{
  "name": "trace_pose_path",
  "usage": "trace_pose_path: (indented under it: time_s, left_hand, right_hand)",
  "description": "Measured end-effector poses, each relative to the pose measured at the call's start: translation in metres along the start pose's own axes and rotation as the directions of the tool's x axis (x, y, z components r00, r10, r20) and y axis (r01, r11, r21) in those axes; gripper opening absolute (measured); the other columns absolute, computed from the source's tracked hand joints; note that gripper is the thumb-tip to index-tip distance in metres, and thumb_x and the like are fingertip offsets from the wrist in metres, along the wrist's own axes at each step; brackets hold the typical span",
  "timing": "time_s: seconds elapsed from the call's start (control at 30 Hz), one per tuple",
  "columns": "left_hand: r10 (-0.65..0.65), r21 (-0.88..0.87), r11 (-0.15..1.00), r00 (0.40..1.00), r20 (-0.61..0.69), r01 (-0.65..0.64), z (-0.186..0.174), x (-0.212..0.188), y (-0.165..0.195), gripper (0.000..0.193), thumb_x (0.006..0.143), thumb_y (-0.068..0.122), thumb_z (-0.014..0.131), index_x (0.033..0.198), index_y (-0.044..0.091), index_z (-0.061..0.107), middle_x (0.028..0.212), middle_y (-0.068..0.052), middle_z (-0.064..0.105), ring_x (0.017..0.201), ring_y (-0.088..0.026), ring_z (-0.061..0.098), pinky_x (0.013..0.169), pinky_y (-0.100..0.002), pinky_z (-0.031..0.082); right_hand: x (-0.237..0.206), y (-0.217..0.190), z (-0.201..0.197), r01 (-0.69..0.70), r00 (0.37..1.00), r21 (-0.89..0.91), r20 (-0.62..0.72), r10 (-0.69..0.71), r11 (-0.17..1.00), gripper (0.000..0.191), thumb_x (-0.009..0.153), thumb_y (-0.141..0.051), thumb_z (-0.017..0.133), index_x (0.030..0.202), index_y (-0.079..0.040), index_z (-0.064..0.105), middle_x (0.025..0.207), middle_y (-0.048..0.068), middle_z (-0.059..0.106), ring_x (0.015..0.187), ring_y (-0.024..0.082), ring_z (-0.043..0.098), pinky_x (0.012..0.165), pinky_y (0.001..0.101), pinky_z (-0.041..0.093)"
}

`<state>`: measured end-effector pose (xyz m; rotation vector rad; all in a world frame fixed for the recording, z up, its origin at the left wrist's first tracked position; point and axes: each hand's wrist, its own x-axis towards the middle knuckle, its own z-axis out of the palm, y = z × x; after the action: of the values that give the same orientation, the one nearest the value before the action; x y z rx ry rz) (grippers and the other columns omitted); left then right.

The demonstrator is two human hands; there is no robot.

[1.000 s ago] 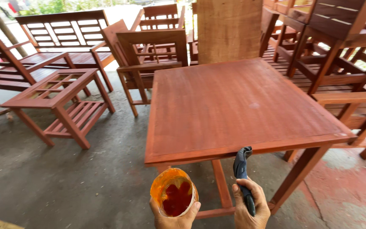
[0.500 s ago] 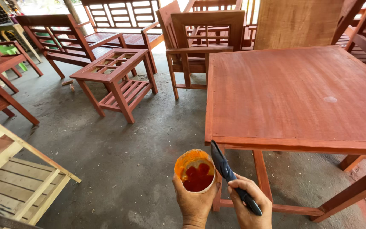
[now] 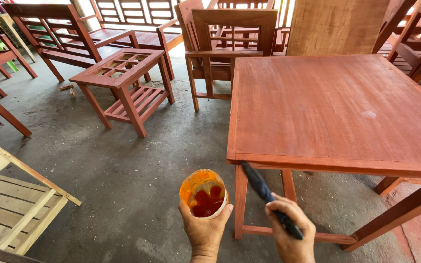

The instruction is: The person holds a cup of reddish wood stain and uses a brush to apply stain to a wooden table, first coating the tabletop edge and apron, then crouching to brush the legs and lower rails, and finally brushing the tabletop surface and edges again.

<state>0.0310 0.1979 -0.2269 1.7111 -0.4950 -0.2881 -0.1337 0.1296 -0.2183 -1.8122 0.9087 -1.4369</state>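
**Holding stain cup and brush beside a red worktop**

Standing at the near corner of the red-stained wooden worktop (image 3: 337,104), the person grips two things low in view. The left hand (image 3: 204,233) has its fingers (image 3: 226,209) curled round an orange-smeared cup (image 3: 203,194) with dark red liquid inside. The right hand (image 3: 291,233) is closed on the handle of a dark brush (image 3: 264,191), whose tip points up towards the worktop's front edge. A small slatted table (image 3: 123,80) and a wooden chair (image 3: 230,44) stand behind on the concrete floor (image 3: 123,170).
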Motion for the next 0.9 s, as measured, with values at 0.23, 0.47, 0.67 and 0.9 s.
trace_pose_path:
  time_s: [0.23, 0.47, 0.67, 0.9]
  left_hand:
    - [0.021, -0.072, 0.997, 1.0, 0.009, -0.02, 0.004, -0.005, 0.002, 0.097, 0.056, 0.027, 0.095, 0.13, 0.014, 0.035, 0.132, -0.008, 0.06, 0.125, -0.023, 0.064, 0.108, -0.039, 0.053]
    - [0.001, -0.045, 0.999, 1.0, -0.013, -0.001, 0.0, -0.006, 0.001, 0.1, 0.055, 0.025, 0.096, 0.133, 0.016, 0.034, 0.132, -0.008, 0.058, 0.125, -0.023, 0.062, 0.108, -0.039, 0.052]
    - [-0.018, -0.026, 1.0, 1.0, -0.012, 0.018, -0.003, -0.009, 0.004, 0.102, 0.055, 0.025, 0.096, 0.136, 0.017, 0.034, 0.131, -0.007, 0.057, 0.125, -0.023, 0.062, 0.109, -0.039, 0.052]
    - [-0.043, 0.014, 0.999, 0.999, 0.019, 0.043, 0.011, -0.019, 0.013, 0.104, 0.055, 0.026, 0.096, 0.138, 0.017, 0.033, 0.132, -0.007, 0.055, 0.126, -0.023, 0.059, 0.109, -0.039, 0.05]
  right_hand:
    - [0.017, -0.008, 0.023, -0.062, 0.993, 0.036, 0.102, 0.058, 0.997, 0.015, 0.08, -0.004, 0.079, 0.095, -0.006, 0.076, 0.111, 0.009, 0.078, 0.097, 0.016, 0.075, 0.083, 0.0274, 0.058]
    - [0.005, -0.015, 0.0, -0.151, 0.988, -0.123, 0.02, 0.155, 0.981, 0.013, 0.078, -0.005, 0.08, 0.09, -0.009, 0.078, 0.113, 0.007, 0.076, 0.098, 0.016, 0.075, 0.078, 0.0284, 0.059]
    - [0.019, -0.018, 0.021, -0.099, 0.991, 0.003, 0.089, 0.098, 0.995, 0.014, 0.08, -0.003, 0.078, 0.093, -0.008, 0.076, 0.109, 0.007, 0.078, 0.097, 0.015, 0.076, 0.08, 0.0294, 0.061]
    - [0.023, 0.002, -0.055, -0.054, 0.993, -0.126, -0.109, 0.041, 0.991, 0.014, 0.083, -0.003, 0.078, 0.096, -0.008, 0.076, 0.111, 0.008, 0.077, 0.101, 0.014, 0.073, 0.085, 0.0289, 0.058]
